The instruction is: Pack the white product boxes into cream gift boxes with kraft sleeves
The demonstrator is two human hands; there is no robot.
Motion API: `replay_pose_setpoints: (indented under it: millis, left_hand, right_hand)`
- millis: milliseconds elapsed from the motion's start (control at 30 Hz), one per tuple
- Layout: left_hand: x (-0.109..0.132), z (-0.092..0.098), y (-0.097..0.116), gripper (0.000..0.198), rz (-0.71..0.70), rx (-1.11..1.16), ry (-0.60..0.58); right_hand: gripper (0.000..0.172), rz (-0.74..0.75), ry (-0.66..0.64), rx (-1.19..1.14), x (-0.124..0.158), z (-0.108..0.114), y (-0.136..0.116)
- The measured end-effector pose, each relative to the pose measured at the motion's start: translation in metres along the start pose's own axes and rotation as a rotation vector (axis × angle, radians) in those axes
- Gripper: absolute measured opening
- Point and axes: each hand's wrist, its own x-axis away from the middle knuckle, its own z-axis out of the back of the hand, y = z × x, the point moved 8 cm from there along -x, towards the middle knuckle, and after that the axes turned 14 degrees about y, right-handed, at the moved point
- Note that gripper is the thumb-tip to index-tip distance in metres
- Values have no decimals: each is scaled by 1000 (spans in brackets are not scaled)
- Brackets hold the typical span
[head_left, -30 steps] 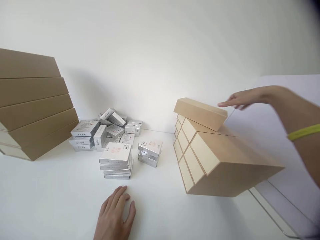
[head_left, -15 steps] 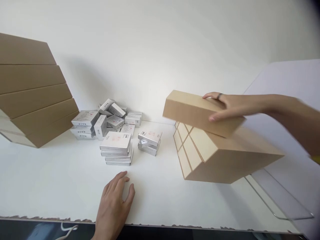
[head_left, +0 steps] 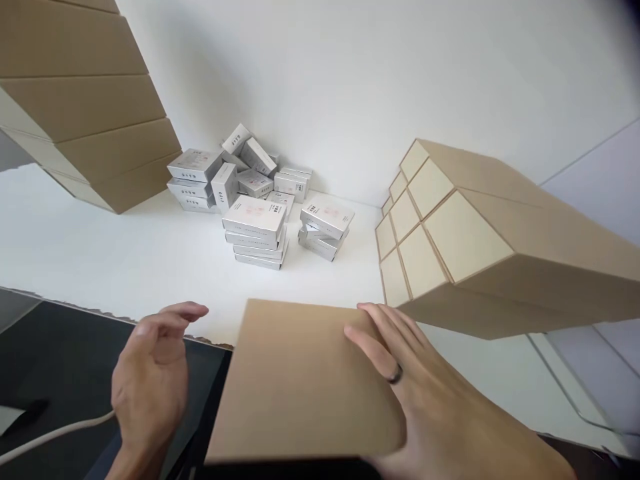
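While my right hand (head_left: 430,407) grips the flat brown cardboard box (head_left: 300,380) from its right side, fingers spread wide across the top, that box sits near and centre. Its far part is over the white table (head_left: 90,247) and its near part juts past the table's near edge. I can't see my thumb under there, so I can't vouch for how firm this hold is.

My left hand (head_left: 150,373) is open, fingers loosely curled, hovering just beside the box's left edge and touching nothing. So it's a one-sided hold on a wide, flat box. As I judge it, the unsupported left side could dip, and the box could slip out of my fingers and drop off the table edge onto the dark surface (head_left: 55,353) below.

To the right, the big block of brown cardboard boxes (head_left: 500,253) stands near my right fingertips. A careless swing that way could clip its lowest near corner and shift it.

Farther off, the stacks of small silver-white cartons (head_left: 257,227) look loosely piled. A hard shove of the box to the far side could topple them.

At the near left a pale cable (head_left: 50,437) trails under my left wrist, and it could catch.
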Motion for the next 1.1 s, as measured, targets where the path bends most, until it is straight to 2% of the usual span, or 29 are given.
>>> replay_pose_setpoints:
  millis: [67, 133, 233, 300, 367, 400, 467, 500, 567, 633, 767, 933, 1033, 1100]
  left_hand:
    - [5, -1, -3, 17, 51, 53, -99]
    - [18, -15, -6, 20, 73, -64, -306]
    - [40, -38, -4, 23, -21, -283, -590]
    - [48, -49, 1, 38, -117, -340, -679]
    - [50, -55, 7, 42, -187, -344, -655]
    - [50, -57, 8, 41, -206, -341, -622]
    - [52, -58, 7, 33, -204, -338, -533]
    - [54, -57, 5, 29, -184, -336, -485]
    - [58, -55, 3, 21, -136, -343, -400]
    - [64, -56, 2, 17, -98, -381, -365]
    - [67, -61, 5, 20, -82, -457, -338]
    - [63, -60, -2, 22, -12, -476, -269]
    - [66, -62, -8, 25, 60, -416, -289]
    - [66, -62, -7, 30, 76, -417, -279]
  right_hand:
    - [105, -93, -38, 35, 4, -17, 21]
    - [103, -133, -38, 79, 7, -25, 31]
    - [79, -92, 37, 143, 12, -22, 28]
    - [67, -67, 139, 145, 20, -17, 21]
    - [68, -129, 316, 137, 34, -11, 18]
    - [72, -214, 429, 126, 44, -8, 19]
    - [77, -515, 639, 45, 73, -11, 30]
    - [74, -719, 682, -46, 89, -21, 38]
    - [68, -1104, 628, -266, 115, -53, 48]
    - [68, -1334, 551, -361, 127, -76, 48]
    - [69, -1415, 667, -267, 121, -74, 52]
    - [68, -1437, 653, -294, 111, -80, 59]
    - [62, -1435, 677, -422, 109, -85, 59]
    - [58, -1452, 647, -546, 109, -88, 58]
